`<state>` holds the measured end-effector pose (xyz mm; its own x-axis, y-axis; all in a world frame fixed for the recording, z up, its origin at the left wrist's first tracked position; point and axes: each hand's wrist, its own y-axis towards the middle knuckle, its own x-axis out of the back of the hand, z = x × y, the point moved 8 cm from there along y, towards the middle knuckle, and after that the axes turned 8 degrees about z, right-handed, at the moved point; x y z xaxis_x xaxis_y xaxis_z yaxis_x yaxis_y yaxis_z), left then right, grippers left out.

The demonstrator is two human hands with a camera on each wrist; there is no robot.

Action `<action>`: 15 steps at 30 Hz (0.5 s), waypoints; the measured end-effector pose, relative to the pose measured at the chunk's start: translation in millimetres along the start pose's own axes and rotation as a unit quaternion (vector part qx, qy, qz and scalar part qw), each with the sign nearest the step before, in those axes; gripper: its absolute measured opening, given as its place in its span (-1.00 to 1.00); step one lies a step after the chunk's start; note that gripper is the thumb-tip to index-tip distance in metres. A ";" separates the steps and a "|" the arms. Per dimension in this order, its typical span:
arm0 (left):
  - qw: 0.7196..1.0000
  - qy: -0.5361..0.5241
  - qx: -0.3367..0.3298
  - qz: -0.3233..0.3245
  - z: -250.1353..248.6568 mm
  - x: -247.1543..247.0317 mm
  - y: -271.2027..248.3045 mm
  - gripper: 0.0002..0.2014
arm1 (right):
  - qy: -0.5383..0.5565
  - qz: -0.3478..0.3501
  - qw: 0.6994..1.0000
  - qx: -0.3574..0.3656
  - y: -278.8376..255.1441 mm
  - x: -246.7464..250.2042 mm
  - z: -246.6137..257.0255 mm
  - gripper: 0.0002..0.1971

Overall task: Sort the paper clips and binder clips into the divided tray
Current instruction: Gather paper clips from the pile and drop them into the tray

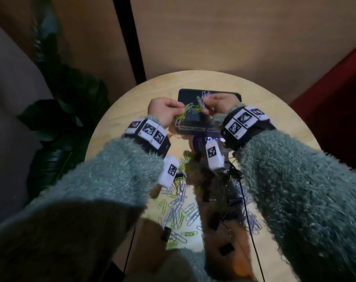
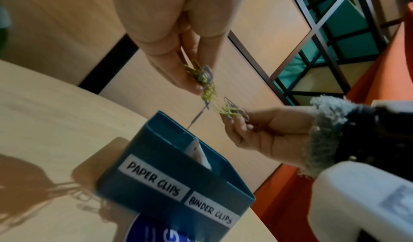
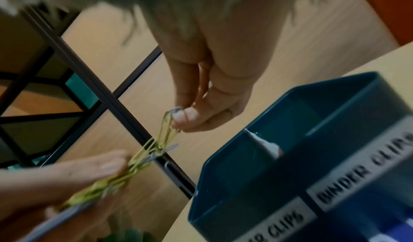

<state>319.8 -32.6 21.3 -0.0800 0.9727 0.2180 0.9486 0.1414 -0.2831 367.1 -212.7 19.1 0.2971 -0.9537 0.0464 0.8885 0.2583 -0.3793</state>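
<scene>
Person is wearing fuzzy grey-green knit sleeves (image 1: 116,180) on both arms, cuffs fraying at the wrists. Left wrist is carrying a black band (image 1: 147,137) faced with white tiles printing black fiducial markers; right wrist band (image 1: 244,123) is showing the same. A white block (image 1: 169,171) with one marker is hanging off the left band at 5 o'clock, another white block (image 1: 213,155) off the right band at 7 o'clock. Thin black cables (image 1: 248,210) are trailing down toward the body.

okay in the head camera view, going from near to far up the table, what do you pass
Loose clip pile → purple card → tray label → left hand and right hand pinching tangled paper clips → tray's far rim → table edge.
</scene>
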 end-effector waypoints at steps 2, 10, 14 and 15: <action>0.999 -0.006 -0.016 -0.031 -9.5 -4.6 17.8 -0.87 | -0.005 -0.025 1.000 0.004 13.2 -1.1 7.5 -0.92; 0.992 0.120 -0.021 -0.004 11.6 -26.2 35.4 -0.70 | -0.239 -0.060 0.969 -0.007 32.4 -7.7 -17.5 -0.63; 0.990 0.123 -0.036 -0.063 41.3 -5.2 9.8 -0.80 | -0.309 -0.032 0.947 0.088 -7.3 -23.0 -21.4 -0.81; 0.989 0.133 -0.019 -0.058 55.3 -4.4 3.9 -0.81 | -0.335 0.000 0.939 0.082 -13.6 -29.2 -29.6 -0.82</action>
<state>306.9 -26.1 -32.4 -0.1099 0.8667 0.4866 0.9491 0.2368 -0.2075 335.9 -192.9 -4.4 0.4024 -0.6567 0.6379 0.9137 0.3317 -0.2348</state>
